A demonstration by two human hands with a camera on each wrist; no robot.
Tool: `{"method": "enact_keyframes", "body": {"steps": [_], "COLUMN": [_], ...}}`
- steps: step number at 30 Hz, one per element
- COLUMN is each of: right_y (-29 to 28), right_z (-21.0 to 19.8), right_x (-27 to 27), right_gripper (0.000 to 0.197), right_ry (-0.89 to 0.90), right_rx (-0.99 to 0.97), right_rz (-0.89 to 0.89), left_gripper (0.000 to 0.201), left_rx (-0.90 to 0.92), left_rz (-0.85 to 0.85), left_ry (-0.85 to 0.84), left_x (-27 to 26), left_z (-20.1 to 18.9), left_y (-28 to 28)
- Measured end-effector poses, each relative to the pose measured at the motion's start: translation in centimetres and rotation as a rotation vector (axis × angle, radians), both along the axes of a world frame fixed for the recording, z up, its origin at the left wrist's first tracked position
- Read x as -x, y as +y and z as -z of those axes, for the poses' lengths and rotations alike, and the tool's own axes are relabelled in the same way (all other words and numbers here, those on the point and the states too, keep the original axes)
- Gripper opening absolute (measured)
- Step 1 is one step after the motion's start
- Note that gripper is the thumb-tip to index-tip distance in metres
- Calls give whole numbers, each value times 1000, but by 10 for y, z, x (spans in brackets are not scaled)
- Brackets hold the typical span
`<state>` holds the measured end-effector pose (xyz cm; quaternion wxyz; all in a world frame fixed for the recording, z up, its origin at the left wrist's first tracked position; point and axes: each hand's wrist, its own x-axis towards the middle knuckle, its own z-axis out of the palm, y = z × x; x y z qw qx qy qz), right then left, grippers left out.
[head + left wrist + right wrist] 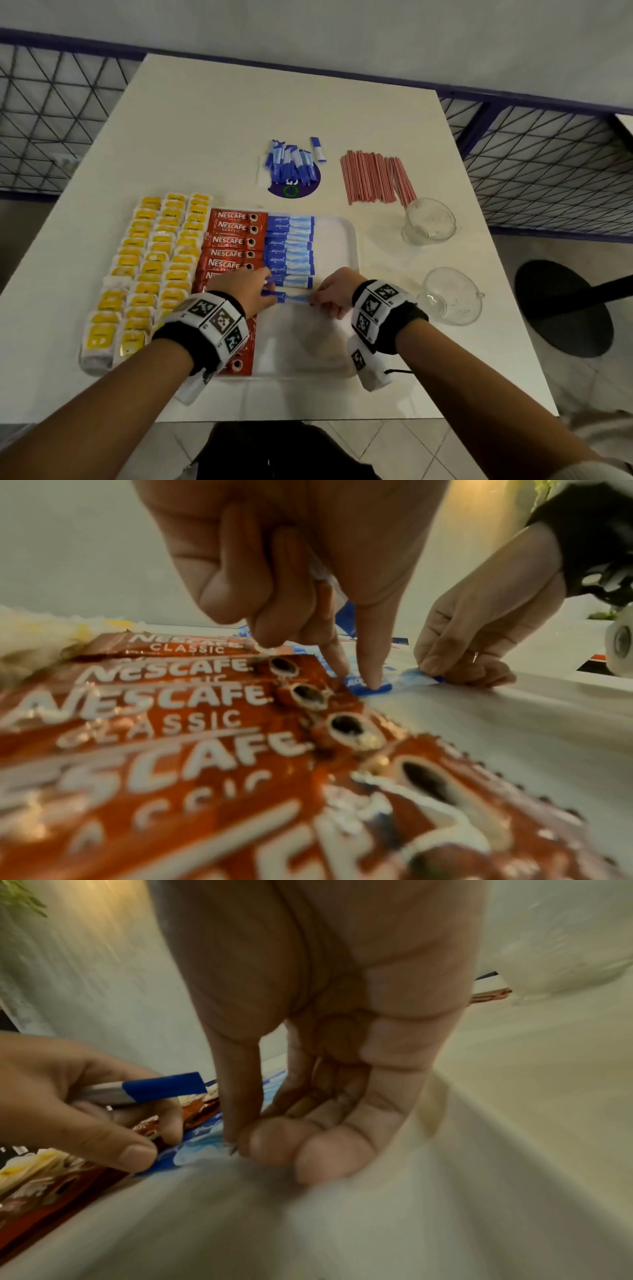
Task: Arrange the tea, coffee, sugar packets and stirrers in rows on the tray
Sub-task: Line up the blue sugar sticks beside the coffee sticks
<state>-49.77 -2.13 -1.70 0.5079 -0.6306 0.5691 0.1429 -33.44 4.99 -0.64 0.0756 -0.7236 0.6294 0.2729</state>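
1. Pressing on the left end of a blue sugar packet point(294, 296), the left hand point(247, 291) has index and middle fingertips point(371, 680) straight down on it; the other fingers are curled, and a second blue packet point(161, 1087) is tucked in the same hand.
2. Right hand point(332, 290) pinches the right end of the same packet between thumb and fingertips point(270, 1139), fingers bunched together.
3. That packet lies flat on the white tray point(346, 363), nearest in the column of sugar packets point(290, 246), which sits right of the red Nescafe coffee sachets point(236, 241).
4. Yellow tea bags point(150, 270) fill three columns at the tray's left; whether they rest on the tray or the table cannot be told.
5. Near-right part of the tray is bare.
6. Loose sugar packets point(293, 164) are heaped on a purple disc point(298, 190) on the white table point(205, 137), beyond the tray.
7. Red stirrers point(375, 178) lie in a bundle to the right of that heap, off the tray.
8. Two clear glass cups point(430, 221) stand on the table to the right of the tray, one farther, one nearer.
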Motion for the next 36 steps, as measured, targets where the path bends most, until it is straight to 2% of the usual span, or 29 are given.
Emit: {"method": "enact_keyframes", "body": {"steps": [5, 9, 12, 21, 25, 28, 32, 34, 36], "right_y": [-5, -4, -2, 1, 1, 3, 11, 14, 13], "right_z": [-5, -5, -3, -2, -2, -10, -27, -31, -32], "right_x": [-6, -10, -9, -7, -3, 0, -5, -10, -11], "right_gripper": [15, 26, 28, 32, 29, 22, 24, 13, 15], "right_ry": [46, 59, 58, 39, -25, -161, -425, -473, -477], "right_rx": [-34, -32, -21, 0, 4, 34, 49, 83, 121], "right_rz": [-7, 12, 35, 42, 65, 91, 30, -19, -37], "left_gripper": [17, 27, 29, 27, 24, 23, 23, 26, 26], "left_rx": [40, 76, 111, 108, 111, 91, -15, -27, -26], "left_rz": [30, 44, 48, 43, 21, 10, -9, -21, -51], "left_ry": [-69, -121, -138, -104, -74, -2, 306, 435, 503], "left_x": [-2, -1, 0, 0, -1, -2, 4, 8, 10], "left_z": [-3, -3, -1, 0, -5, -8, -9, -12, -16], "left_y": [-3, 0, 2, 1, 2, 2, 2, 2, 5]}}
